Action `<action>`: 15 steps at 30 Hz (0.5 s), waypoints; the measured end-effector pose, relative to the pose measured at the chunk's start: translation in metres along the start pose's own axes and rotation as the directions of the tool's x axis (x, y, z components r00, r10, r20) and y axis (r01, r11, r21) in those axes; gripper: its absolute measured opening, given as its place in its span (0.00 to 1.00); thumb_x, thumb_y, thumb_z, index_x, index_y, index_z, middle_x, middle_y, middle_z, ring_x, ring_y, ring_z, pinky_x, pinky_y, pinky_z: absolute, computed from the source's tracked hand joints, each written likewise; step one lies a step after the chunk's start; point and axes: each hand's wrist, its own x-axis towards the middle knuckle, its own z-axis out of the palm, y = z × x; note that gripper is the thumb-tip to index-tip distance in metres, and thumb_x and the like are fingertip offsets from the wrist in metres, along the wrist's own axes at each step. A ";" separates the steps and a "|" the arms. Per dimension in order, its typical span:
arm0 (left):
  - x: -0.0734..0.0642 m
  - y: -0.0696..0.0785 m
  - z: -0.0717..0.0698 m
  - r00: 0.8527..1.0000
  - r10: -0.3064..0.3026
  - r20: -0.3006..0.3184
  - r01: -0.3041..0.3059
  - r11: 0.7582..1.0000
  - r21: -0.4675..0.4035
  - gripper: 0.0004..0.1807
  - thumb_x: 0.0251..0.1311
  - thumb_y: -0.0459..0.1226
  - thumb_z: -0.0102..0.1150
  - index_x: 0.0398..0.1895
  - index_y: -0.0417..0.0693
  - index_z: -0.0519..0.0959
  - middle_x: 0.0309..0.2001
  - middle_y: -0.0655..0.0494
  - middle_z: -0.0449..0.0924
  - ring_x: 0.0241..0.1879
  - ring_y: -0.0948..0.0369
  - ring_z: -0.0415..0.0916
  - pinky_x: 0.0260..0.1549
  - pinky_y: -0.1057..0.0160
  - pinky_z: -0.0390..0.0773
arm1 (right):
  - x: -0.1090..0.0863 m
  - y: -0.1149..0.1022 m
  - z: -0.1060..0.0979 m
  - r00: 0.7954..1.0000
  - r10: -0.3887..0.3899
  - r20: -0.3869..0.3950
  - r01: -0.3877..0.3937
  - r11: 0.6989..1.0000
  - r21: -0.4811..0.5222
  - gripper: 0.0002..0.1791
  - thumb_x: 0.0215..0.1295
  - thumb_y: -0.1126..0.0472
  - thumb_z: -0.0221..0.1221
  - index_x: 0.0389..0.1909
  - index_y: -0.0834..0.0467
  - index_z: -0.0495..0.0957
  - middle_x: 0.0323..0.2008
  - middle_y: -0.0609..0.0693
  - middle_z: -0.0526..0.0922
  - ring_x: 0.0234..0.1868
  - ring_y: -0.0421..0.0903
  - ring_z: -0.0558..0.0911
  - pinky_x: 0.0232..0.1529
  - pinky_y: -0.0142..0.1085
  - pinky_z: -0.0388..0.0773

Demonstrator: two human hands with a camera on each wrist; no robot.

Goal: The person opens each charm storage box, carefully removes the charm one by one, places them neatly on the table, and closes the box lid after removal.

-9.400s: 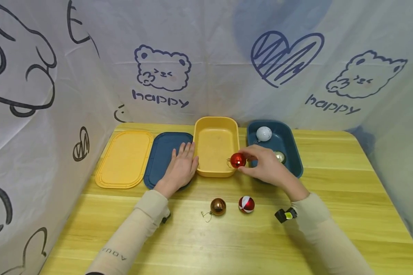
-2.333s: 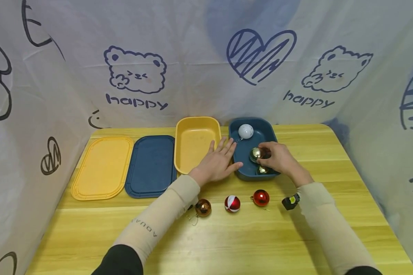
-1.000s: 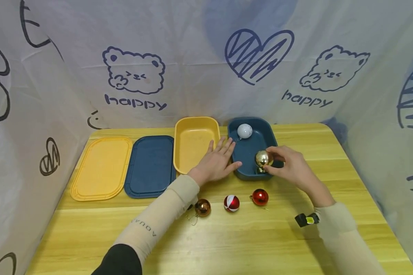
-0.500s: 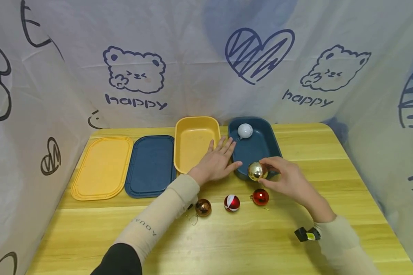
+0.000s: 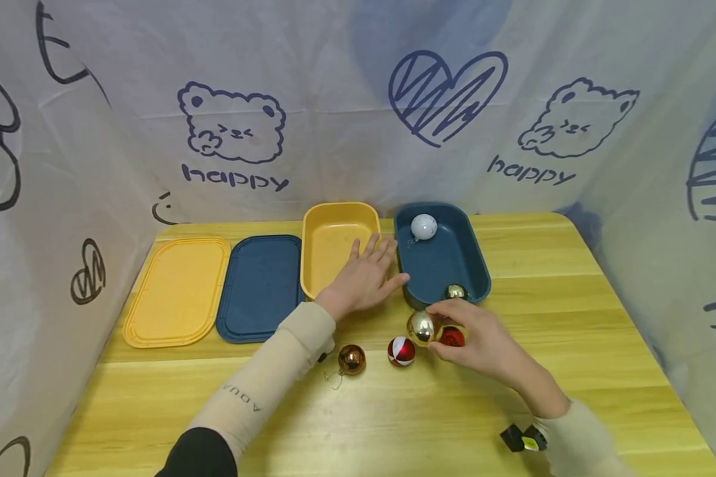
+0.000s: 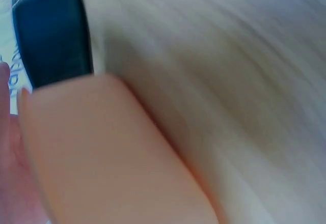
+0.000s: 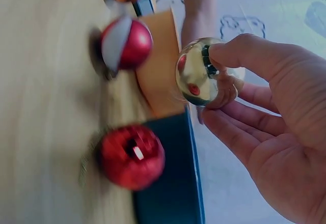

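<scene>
The gold bauble looks light, stiff, slick, perhaps brittle; a gentle hold round its widest part should suit. It sits at the left end of the right hand, pinched, just near of the blue box; the left hand has fingers extended, right of the yellow box's middle

One bauble is glossy gold, one ball segmented in red and white.
</scene>
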 end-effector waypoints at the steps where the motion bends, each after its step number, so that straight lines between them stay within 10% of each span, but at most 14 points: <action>1: -0.003 -0.004 -0.002 1.000 -0.010 -0.008 0.010 1.000 -0.002 0.46 0.80 0.66 0.29 0.87 0.43 0.45 0.87 0.44 0.41 0.87 0.44 0.35 0.82 0.36 0.38 | -0.001 -0.003 0.003 1.000 -0.016 0.005 0.016 1.000 -0.003 0.30 0.54 0.63 0.80 0.58 0.59 0.83 0.53 0.51 0.87 0.48 0.45 0.88 0.47 0.43 0.89; 15: -0.059 -0.082 -0.023 0.972 -0.223 -0.073 0.220 0.974 -0.044 0.46 0.81 0.65 0.27 0.87 0.41 0.44 0.86 0.40 0.40 0.86 0.42 0.33 0.80 0.31 0.37 | -0.005 -0.036 0.058 0.974 -0.203 0.099 0.190 0.973 0.130 0.28 0.54 0.61 0.79 0.57 0.56 0.83 0.52 0.45 0.86 0.52 0.40 0.84 0.54 0.38 0.85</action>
